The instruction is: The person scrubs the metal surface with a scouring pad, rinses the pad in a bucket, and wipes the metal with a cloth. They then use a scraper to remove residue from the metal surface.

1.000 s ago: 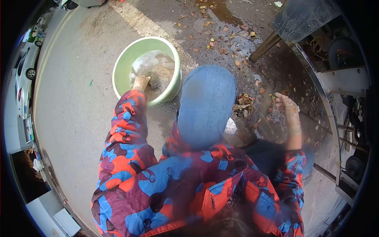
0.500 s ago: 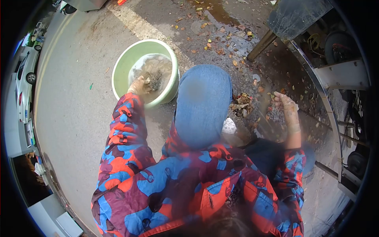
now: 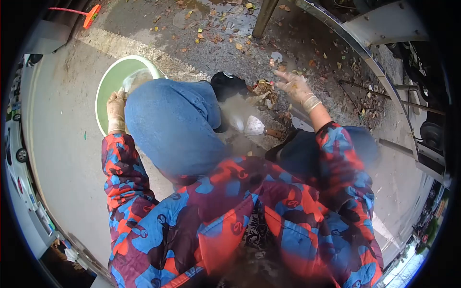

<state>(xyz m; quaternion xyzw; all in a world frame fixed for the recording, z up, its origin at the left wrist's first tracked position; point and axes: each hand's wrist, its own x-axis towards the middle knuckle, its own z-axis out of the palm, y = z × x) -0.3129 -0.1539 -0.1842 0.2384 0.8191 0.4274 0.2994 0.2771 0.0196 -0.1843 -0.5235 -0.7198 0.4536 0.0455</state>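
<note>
My left hand [image 3: 116, 111], in a thin translucent glove, reaches into the green basin [image 3: 108, 86], against its inner left wall. Its fingers are bent close together. What they hold is hidden, and my denim-covered knee [image 3: 168, 125] covers much of the basin. Cloudy, foamy water [image 3: 139, 77] shows near the far rim. My right hand [image 3: 295, 88], gloved too, hovers over wet ground beside a clump of leaves [image 3: 263, 91], fingers stretched out and holding nothing. A scraper [image 3: 254, 126] with a wooden handle lies on the ground between my feet.
A metal frame [image 3: 370, 60] with machinery stands at the right, its leg [image 3: 264, 19] reaching the ground. A thin rod [image 3: 391, 96] crosses there. An orange broom head [image 3: 92, 17] lies at the top left. A parked car [image 3: 19, 158] stands at the far left.
The view has turned, and my knee now covers more of the basin. The grey wiry tangle beside my left hand is out of sight. My right hand has moved nearer the leaves, fingers straighter.
</note>
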